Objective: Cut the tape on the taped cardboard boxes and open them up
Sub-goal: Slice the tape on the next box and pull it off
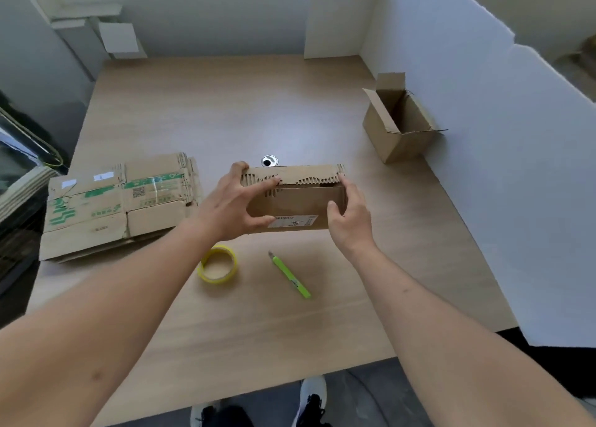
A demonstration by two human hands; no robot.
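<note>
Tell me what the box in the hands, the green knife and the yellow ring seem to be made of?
Box: brown corrugated cardboard, matte; its torn top edge shows wavy fluting. Knife: body looks like glossy lime-green plastic, with a small metal-looking tip. Ring: likely a roll of yellow adhesive tape, slightly shiny; what its core is made of cannot be told.

Looks like a plain office or packing corner — pale wood-laminate desk (pixel 225 110) with a round metal cable grommet (pixel 269 161), set against bare white partition walls (pixel 467 81). Packing supplies lying about — stack of flattened green-printed cardboard boxes (pixel 119 204), yellow tape roll (pixel 218 263), lime-green utility knife (pixel 290 275), small open brown carton (pixel 398 120).
</note>
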